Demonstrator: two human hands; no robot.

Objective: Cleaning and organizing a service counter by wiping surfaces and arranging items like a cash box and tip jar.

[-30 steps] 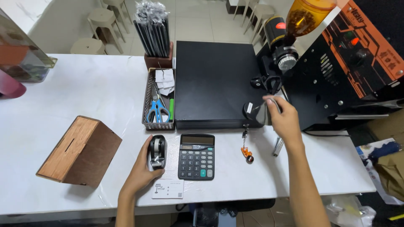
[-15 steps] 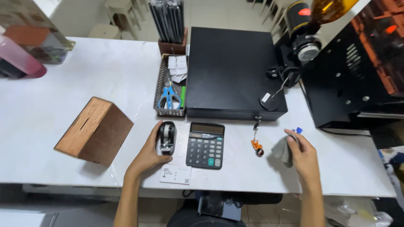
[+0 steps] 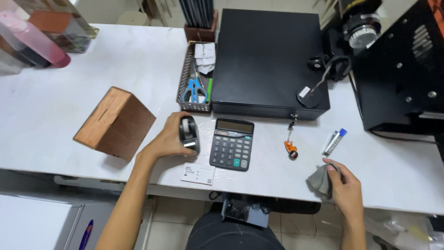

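The left hand is wrapped around a black tape dispenser standing on the white table, just left of the calculator. The right hand grips a bunched grey cloth at the table's near edge, to the right. Two pens lie just beyond it, and an orange key fob sits between them and the calculator.

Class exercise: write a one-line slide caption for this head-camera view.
At a white counter, the left hand grips a black tape dispenser beside a calculator; the right hand holds a grey cloth.
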